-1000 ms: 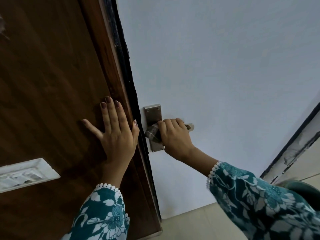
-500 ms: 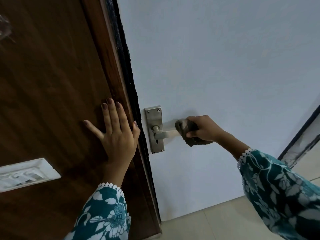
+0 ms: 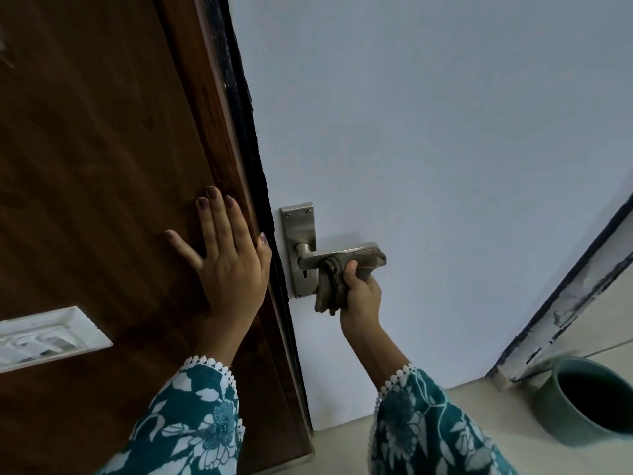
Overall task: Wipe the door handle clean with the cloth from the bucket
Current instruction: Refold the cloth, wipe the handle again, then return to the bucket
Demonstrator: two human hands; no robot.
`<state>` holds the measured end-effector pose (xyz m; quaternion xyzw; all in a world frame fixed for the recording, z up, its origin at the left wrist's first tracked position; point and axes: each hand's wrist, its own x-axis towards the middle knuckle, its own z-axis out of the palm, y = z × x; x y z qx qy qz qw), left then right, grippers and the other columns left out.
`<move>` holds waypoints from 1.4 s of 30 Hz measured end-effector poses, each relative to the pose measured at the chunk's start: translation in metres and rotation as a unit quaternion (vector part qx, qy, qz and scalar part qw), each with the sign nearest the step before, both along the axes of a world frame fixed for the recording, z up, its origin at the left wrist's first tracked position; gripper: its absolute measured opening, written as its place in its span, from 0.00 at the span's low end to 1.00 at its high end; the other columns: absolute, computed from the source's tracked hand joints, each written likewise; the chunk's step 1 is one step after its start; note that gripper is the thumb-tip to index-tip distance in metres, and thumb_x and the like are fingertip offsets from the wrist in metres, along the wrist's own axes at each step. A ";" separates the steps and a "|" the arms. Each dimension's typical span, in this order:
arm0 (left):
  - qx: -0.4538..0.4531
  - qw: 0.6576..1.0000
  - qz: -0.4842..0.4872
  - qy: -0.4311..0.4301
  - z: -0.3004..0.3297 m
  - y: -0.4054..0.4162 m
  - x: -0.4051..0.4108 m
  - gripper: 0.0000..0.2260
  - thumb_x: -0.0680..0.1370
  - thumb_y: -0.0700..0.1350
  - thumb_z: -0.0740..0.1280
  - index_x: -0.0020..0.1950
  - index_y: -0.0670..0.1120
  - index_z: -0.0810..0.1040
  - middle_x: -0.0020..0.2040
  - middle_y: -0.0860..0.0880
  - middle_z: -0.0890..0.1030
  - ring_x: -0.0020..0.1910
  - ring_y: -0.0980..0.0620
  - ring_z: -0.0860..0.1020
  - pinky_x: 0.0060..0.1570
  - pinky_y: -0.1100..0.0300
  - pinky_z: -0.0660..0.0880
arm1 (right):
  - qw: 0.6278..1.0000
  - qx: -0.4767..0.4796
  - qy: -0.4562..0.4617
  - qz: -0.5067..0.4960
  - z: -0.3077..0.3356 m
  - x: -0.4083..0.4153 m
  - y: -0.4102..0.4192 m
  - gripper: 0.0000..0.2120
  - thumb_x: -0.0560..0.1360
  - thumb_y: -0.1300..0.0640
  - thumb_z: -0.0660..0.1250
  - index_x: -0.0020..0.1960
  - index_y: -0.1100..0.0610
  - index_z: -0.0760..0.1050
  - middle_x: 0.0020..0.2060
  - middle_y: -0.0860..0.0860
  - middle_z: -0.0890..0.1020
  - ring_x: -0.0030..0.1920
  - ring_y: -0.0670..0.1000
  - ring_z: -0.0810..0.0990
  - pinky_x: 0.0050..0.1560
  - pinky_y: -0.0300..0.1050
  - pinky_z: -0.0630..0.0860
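- We saw the left hand (image 3: pixel 229 265) laid flat on the dark brown wooden door (image 3: pixel 96 166), fingers (image 3: pixel 219 214) spread wide and holding nothing, just beside the door's edge.
- The right hand (image 3: pixel 361 293) reached up from below, its fingers closed around a crumpled grey-brown cloth (image 3: pixel 330 286).
- The cloth was pressed against the underside of the brushed-metal lever door handle (image 3: pixel 342 253), near its middle, with a fold hanging down below the lever.
- The handle stuck out to the right from its tall metal backplate (image 3: pixel 299 231), which had a keyhole under the lever.
- Both sleeves were teal with a white floral print.
- A round dark green bucket (image 3: pixel 582 402) stood on the pale floor (image 3: pixel 479 423) at lower right, well apart from the handle.
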<state>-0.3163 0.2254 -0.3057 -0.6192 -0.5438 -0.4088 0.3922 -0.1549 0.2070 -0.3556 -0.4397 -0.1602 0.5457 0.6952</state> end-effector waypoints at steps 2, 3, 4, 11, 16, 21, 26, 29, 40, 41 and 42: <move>-0.008 1.000 0.004 -0.004 0.000 -0.001 0.000 0.30 0.82 0.48 0.56 0.77 0.39 0.44 0.74 0.38 0.58 0.77 0.48 0.41 0.64 0.29 0.49 | 1.000 0.008 0.003 0.021 0.003 -0.010 -0.004 0.06 0.78 0.59 0.63 0.45 0.60 0.76 0.41 0.56 0.82 0.43 0.55 0.81 0.38 0.45 0.77; -0.011 1.000 0.005 -0.004 0.001 -0.001 0.000 0.30 0.82 0.48 0.56 0.77 0.39 0.44 0.74 0.38 0.58 0.77 0.48 0.41 0.64 0.28 0.49 | 0.999 0.010 0.000 0.038 0.003 -0.017 -0.005 0.06 0.78 0.59 0.63 0.46 0.61 0.76 0.42 0.56 0.82 0.44 0.56 0.81 0.41 0.46 0.78; -0.014 1.000 0.007 -0.002 0.001 -0.002 0.000 0.30 0.81 0.48 0.56 0.77 0.39 0.45 0.74 0.38 0.58 0.77 0.47 0.42 0.64 0.28 0.49 | 0.998 0.010 -0.007 0.059 0.002 -0.023 -0.007 0.06 0.78 0.60 0.64 0.46 0.61 0.76 0.42 0.57 0.82 0.46 0.57 0.81 0.44 0.48 0.79; -0.125 0.982 -0.097 -0.101 -0.004 -0.035 0.024 0.28 0.81 0.45 0.55 0.76 0.37 0.48 0.76 0.38 0.53 0.76 0.43 0.49 0.69 0.32 0.48 | 0.963 0.023 -0.089 0.254 -0.008 0.015 -0.036 0.09 0.77 0.61 0.65 0.53 0.65 0.76 0.49 0.62 0.81 0.52 0.61 0.80 0.57 0.55 0.77; -0.405 0.712 -0.428 -0.383 -0.040 -0.090 0.085 0.21 0.81 0.54 0.55 0.73 0.53 0.58 0.76 0.51 0.59 0.75 0.53 0.59 0.69 0.63 0.62 | 0.972 0.025 -0.030 0.230 -0.013 0.092 -0.069 0.09 0.79 0.61 0.61 0.58 0.64 0.72 0.46 0.59 0.80 0.43 0.56 0.82 0.41 0.47 0.80; -0.607 0.422 -0.429 -0.519 -0.033 -0.083 0.156 0.22 0.74 0.63 0.63 0.60 0.50 0.77 0.55 0.47 0.82 0.55 0.50 0.81 0.55 0.51 0.77 | 0.987 -0.009 -0.058 0.153 -0.010 0.158 -0.094 0.11 0.80 0.65 0.56 0.58 0.68 0.72 0.49 0.61 0.78 0.48 0.59 0.78 0.51 0.54 0.76; -0.632 0.486 -0.422 -0.433 -0.040 -0.090 0.244 0.05 0.76 0.43 0.69 0.48 0.41 0.80 0.44 0.41 0.84 0.47 0.41 0.82 0.47 0.45 0.81 | 0.991 -0.092 -0.059 0.073 -0.015 0.241 -0.119 0.30 0.78 0.41 0.57 0.60 0.67 0.76 0.59 0.63 0.79 0.61 0.59 0.77 0.67 0.59 0.68; -0.649 0.501 -0.417 -0.392 -0.045 -0.097 0.302 0.07 0.76 0.43 0.68 0.44 0.39 0.79 0.42 0.38 0.82 0.45 0.37 0.81 0.43 0.41 0.80 | 0.987 -0.123 -0.084 0.060 -0.018 0.307 -0.143 0.26 0.75 0.36 0.59 0.49 0.57 0.83 0.49 0.55 0.85 0.55 0.54 0.81 0.62 0.51 0.72; -0.732 0.270 -0.439 -0.446 -0.077 -0.148 0.552 0.09 0.77 0.39 0.65 0.55 0.40 0.80 0.46 0.43 0.84 0.44 0.48 0.82 0.39 0.55 0.77 | 0.975 -0.174 -0.136 0.019 -0.042 0.547 -0.247 0.08 0.76 0.64 0.66 0.53 0.62 0.79 0.46 0.57 0.83 0.45 0.52 0.82 0.47 0.43 0.80; -0.742 0.255 -0.430 -0.447 -0.083 -0.151 0.569 0.10 0.76 0.39 0.66 0.56 0.40 0.80 0.47 0.43 0.84 0.45 0.48 0.82 0.39 0.56 0.78 | 0.975 -0.182 -0.128 0.014 -0.046 0.563 -0.252 0.07 0.75 0.64 0.66 0.52 0.61 0.80 0.44 0.56 0.84 0.44 0.52 0.82 0.46 0.42 0.80; -0.750 0.245 -0.422 -0.446 -0.090 -0.151 0.586 0.10 0.76 0.40 0.66 0.57 0.41 0.80 0.48 0.43 0.84 0.46 0.47 0.82 0.39 0.57 0.78 | 0.974 -0.192 -0.120 0.008 -0.051 0.579 -0.256 0.06 0.75 0.64 0.66 0.50 0.61 0.80 0.43 0.55 0.84 0.43 0.51 0.82 0.45 0.42 0.80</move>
